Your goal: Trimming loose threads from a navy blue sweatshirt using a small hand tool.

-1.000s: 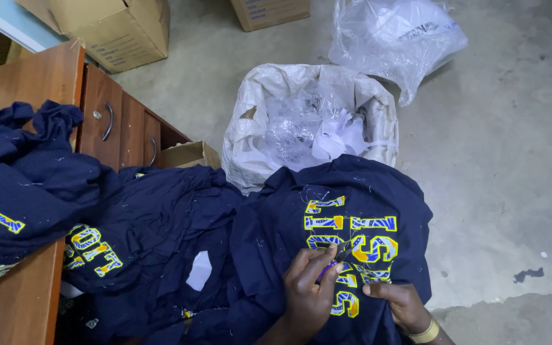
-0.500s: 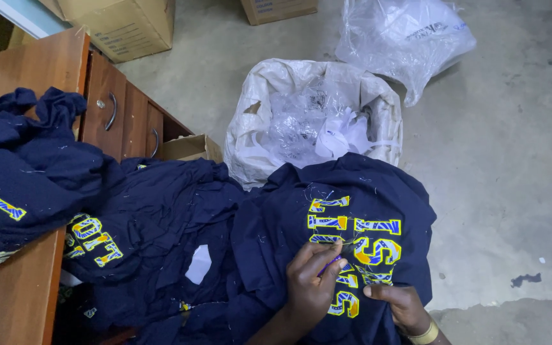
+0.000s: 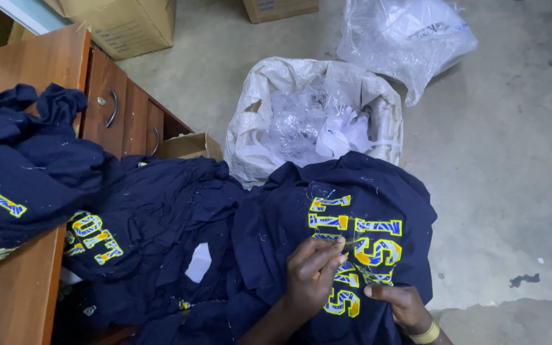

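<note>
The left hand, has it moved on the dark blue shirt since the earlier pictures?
No. The left hand stays on the yellow letters of the dark blue shirt, below the white sack, as before.

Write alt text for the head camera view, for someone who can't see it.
Seen from above, a left hand pinches at yellow-and-blue stitched lettering on a navy shirt while the right hand steadies the cloth. More navy shirts spill off a wooden desk at left. Beyond sits a white sack of plastic scraps on a concrete floor.
</note>
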